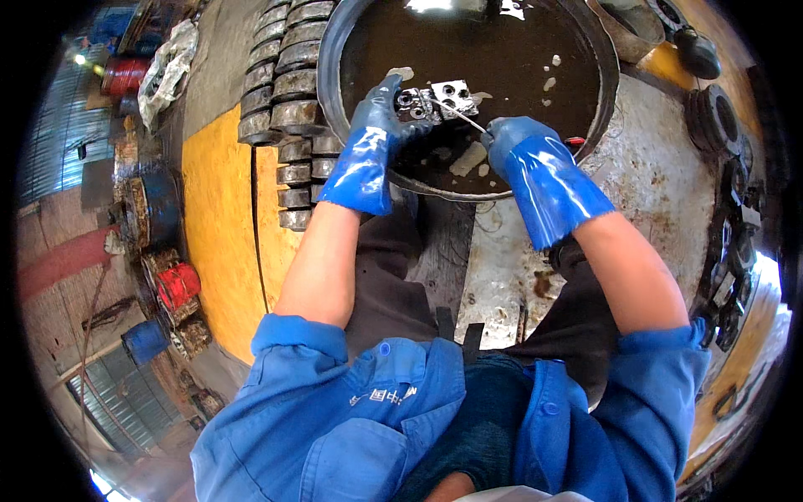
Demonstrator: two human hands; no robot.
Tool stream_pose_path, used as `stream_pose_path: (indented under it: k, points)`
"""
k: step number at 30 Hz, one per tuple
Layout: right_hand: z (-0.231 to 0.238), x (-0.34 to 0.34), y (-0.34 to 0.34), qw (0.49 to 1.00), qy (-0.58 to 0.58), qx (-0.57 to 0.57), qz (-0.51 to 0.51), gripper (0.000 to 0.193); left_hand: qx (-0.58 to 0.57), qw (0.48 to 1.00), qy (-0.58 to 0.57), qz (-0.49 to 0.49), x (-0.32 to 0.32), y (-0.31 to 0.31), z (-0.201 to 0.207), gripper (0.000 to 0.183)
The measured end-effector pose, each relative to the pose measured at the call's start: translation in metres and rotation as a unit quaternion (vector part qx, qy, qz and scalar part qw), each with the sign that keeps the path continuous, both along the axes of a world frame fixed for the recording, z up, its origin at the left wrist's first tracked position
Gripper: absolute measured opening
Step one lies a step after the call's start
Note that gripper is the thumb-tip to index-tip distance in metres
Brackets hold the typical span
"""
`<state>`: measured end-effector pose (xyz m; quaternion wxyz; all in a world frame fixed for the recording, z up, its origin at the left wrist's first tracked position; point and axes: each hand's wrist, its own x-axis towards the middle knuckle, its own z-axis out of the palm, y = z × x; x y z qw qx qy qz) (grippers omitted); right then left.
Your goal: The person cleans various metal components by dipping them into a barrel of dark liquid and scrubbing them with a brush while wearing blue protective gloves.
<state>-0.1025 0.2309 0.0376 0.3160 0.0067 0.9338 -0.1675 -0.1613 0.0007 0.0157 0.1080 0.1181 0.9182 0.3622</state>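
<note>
My left hand [378,113], in a long blue rubber glove, is closed on the left side of a wet metal block [411,104] with round holes. A brighter holed face [452,94] shows just right of it; whether it is the same piece I cannot tell. My right hand [520,140], gloved alike, grips a thin metal rod [464,115] that slants up-left to the block. The rod's other end is hidden in the glove. Both hands are over a large round tub [329,79] of dark brown liquid [468,50] with pale patches on its surface.
Stacked metal rings [288,92] stand close against the tub's left side, on yellow boards [216,184]. A small red object [575,141] lies near the tub's right rim. Dark round parts [715,117] line the far right. My knees flank the stained metal floor plate [498,259].
</note>
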Motion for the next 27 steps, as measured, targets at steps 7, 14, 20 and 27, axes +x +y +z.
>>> stream_pose_path:
  k: [7,14,20,27]
  points:
    - [0.009,0.015,-0.011,0.999,0.039,0.025,0.003,0.030,-0.106,0.992,0.025,0.070,-0.007,0.005,-0.015,0.088]
    - [-0.007,0.004,-0.020,0.998,0.027,0.043,-0.043,0.029,-0.092,0.991,0.069,0.073,-0.004,0.006,-0.005,0.080]
    - [0.002,0.017,-0.022,0.997,0.063,0.006,-0.053,0.023,-0.076,0.991,0.047,0.094,-0.006,0.002,-0.010,0.078]
    - [-0.012,0.017,-0.017,0.995,0.058,0.000,-0.081,0.031,-0.118,0.986,0.040,0.108,-0.012,0.001,-0.020,0.081]
